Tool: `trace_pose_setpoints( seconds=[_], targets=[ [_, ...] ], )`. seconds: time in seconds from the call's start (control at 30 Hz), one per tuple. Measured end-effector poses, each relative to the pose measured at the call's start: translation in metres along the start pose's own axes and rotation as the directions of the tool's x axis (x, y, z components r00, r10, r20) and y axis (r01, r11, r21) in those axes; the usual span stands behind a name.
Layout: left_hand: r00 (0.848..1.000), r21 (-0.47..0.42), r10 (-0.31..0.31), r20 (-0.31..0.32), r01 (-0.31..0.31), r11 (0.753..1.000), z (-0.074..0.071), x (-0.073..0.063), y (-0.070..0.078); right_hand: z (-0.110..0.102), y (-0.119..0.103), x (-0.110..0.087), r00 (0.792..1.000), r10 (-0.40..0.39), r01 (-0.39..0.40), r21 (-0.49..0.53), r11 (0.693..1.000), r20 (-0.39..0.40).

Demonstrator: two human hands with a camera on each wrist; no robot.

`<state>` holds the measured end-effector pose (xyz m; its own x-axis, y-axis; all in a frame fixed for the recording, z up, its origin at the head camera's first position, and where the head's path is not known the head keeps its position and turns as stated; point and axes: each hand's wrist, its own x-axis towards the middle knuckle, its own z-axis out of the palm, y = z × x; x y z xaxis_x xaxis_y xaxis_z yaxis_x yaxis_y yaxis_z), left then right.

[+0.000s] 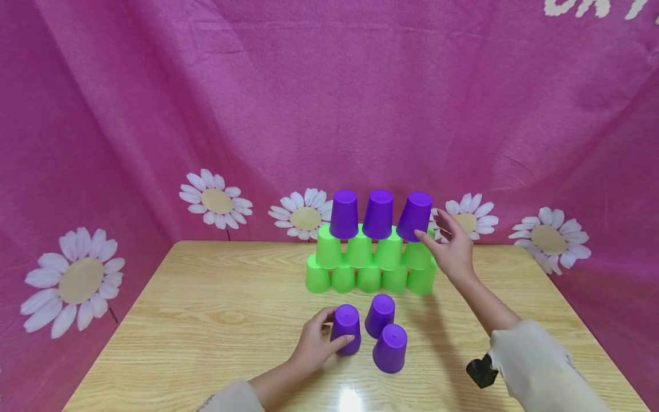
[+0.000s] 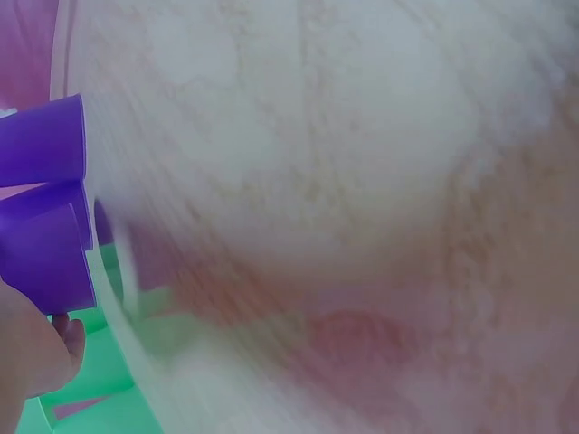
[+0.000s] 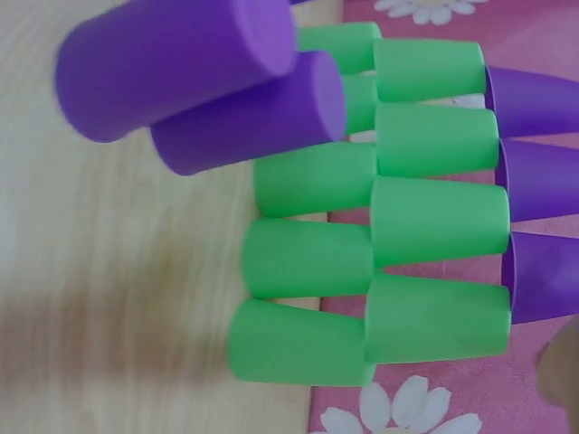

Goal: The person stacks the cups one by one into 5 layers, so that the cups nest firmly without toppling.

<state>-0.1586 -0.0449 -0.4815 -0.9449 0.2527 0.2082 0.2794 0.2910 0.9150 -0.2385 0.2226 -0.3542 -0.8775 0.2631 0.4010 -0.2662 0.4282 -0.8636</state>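
A stack of upside-down cups stands on the table in the head view: two rows of green cups [image 1: 369,278] under a top row of three purple cups [image 1: 345,214]. Beside the rightmost top purple cup [image 1: 414,216] is my right hand [image 1: 454,250], its thumb tip overlapping the cup's lower side and its fingers parted at the cup's right. My left hand [image 1: 315,339] grips an upside-down purple cup [image 1: 346,326] in front of the stack, thumb across its near side. The left wrist view shows this hand [image 2: 32,348] against a purple cup [image 2: 45,258].
Two more purple cups, one farther back [image 1: 380,316] and one nearer [image 1: 390,349], stand upside down right of the left hand. A pink cloth [image 1: 329,103] with daisies hangs behind the wooden table [image 1: 221,320]. Pale fabric fills most of the left wrist view.
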Motion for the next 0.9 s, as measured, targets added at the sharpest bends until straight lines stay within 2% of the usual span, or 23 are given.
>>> trace_pose_setpoints(
  seconds=[0.17,0.37,0.6,0.9],
  targets=[
    [1.0,0.017,-0.001,-0.009,0.001,1.0,-0.004,0.003,-0.002,-0.005,0.005,-0.017,0.995,-0.068,0.071,0.033,0.997,-0.077],
    [1.0,-0.005,0.0,-0.009,0.0,1.0,-0.008,0.006,0.002,-0.012,0.009,-0.031,0.995,-0.051,0.055,0.057,0.997,-0.083],
    [0.999,-0.003,0.023,-0.022,-0.023,1.0,-0.013,0.011,0.01,-0.017,0.013,-0.046,0.998,-0.049,0.05,0.051,0.997,-0.026],
    [0.998,-0.015,0.037,-0.056,-0.038,0.999,-0.021,0.02,0.023,-0.02,0.023,-0.065,0.987,-0.146,0.137,0.113,0.984,0.074]
  ],
)
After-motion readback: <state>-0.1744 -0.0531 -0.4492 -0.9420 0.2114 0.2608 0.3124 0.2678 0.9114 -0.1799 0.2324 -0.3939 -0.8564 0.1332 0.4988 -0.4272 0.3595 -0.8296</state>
